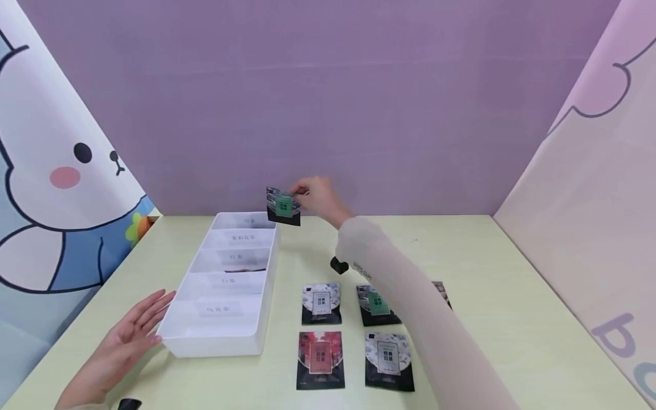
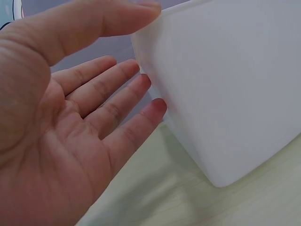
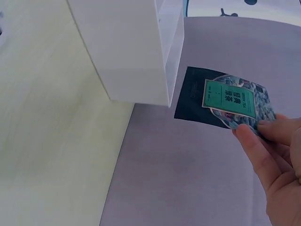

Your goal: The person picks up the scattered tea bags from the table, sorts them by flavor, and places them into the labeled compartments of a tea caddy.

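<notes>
My right hand pinches a green-labelled tea sachet by its edge, up near the far end of a long white divided box. In the right wrist view, thumb and fingers grip one end of that sachet, which hangs just off the box's end. At the box's near left corner is my left hand, palm turned up and fingers extended. The left wrist view has its thumb at the rim and fingertips against or very near the wall. A dark sachet edge shows inside the middle compartment.
Right of the box lie a red sachet, two white-patterned sachets and another green one. A further sachet is mostly hidden by the right sleeve. Handwritten labels mark the compartments. A purple backdrop stands behind the table.
</notes>
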